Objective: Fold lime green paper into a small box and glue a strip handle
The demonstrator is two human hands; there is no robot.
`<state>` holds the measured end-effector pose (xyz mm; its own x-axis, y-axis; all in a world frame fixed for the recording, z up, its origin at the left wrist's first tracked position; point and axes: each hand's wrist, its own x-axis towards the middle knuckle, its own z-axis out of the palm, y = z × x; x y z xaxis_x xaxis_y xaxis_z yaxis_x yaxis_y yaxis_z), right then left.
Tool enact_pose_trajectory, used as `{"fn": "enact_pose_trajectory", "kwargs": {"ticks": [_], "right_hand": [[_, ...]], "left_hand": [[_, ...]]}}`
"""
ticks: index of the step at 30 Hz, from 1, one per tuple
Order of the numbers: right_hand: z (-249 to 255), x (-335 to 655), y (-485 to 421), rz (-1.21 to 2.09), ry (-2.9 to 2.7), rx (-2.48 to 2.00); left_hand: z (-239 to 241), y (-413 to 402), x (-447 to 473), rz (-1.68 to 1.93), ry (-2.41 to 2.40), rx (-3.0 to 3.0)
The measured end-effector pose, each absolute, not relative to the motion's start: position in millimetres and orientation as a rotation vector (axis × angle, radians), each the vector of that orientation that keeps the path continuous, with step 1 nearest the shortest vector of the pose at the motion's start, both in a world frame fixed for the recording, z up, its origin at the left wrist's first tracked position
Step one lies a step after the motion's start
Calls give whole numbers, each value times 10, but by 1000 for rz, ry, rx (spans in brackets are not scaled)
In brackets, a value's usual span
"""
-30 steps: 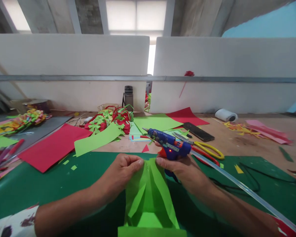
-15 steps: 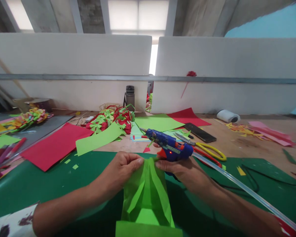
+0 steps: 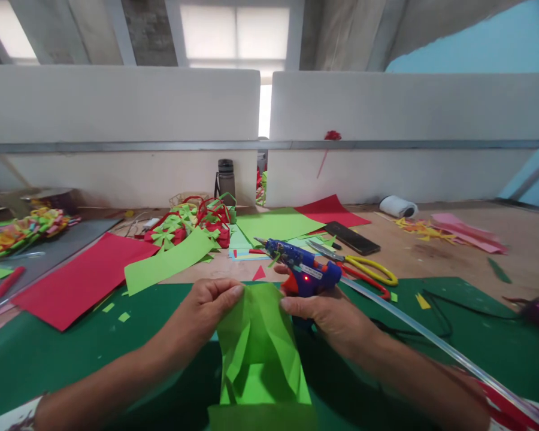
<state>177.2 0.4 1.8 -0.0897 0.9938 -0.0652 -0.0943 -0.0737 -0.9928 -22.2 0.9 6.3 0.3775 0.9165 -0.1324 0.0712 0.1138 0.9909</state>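
A creased light-green paper sheet (image 3: 258, 347) stands up from the dark green cutting mat (image 3: 72, 341) in front of me. My left hand (image 3: 206, 302) pinches its top left corner, fingers closed. My right hand (image 3: 323, 308) pinches the top right corner while also gripping a blue and red hot glue gun (image 3: 303, 272), whose nozzle points left and away. A clear glue stick (image 3: 431, 344) trails from the gun's back toward the lower right.
Yellow-handled scissors (image 3: 363, 266) and a black phone (image 3: 350, 237) lie behind the gun. Red paper (image 3: 83, 278), a green strip (image 3: 168, 260), a pile of red-and-green paper bows (image 3: 193, 221), a grey bottle (image 3: 226, 176) and a white roll (image 3: 397, 206) lie about. A black cord (image 3: 435, 314) crosses the mat.
The view has shifted a little to the right. The top edge of the green sheet has been pulled wider between my two hands, which sit slightly lower and further apart.
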Motion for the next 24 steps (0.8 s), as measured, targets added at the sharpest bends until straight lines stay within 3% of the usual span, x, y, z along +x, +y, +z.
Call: {"fn": "enact_pose_trajectory", "kwargs": {"ticks": [12,24], "right_hand": [[38,1746,5,1383,-1242,-995],[167,1762,-57,1290,-1488,-1147]], "left_hand": [[123,-59,-181,758,1057,1460],[224,-146,-165,794,1041,1544]]}}
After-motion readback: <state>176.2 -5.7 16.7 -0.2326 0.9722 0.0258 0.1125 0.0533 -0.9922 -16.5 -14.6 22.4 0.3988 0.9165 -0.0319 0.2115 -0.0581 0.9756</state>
